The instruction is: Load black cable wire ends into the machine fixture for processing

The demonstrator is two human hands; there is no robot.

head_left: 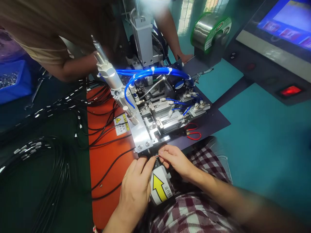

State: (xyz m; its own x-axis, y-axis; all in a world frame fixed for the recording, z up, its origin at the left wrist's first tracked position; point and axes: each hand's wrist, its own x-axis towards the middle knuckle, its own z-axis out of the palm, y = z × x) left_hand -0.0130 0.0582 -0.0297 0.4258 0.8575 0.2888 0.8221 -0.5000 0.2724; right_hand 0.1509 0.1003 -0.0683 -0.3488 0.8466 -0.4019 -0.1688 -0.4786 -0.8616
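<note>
My left hand and my right hand meet at the front edge of a small pneumatic fixture. Both pinch a tiny metal connector at the end of a thin black cable, just below the fixture's metal plate. My left hand rests over a white label with a yellow arrow. The fingers of both hands are closed in a pinch. Blue air hoses loop over the fixture, and a silver cylinder slants up from it on the left.
Black cables trail over an orange mat and a dark table at left. Another person's arms reach in from behind. Red-handled snips lie right of the fixture. A solder spool, a screen and a blue bin stand around.
</note>
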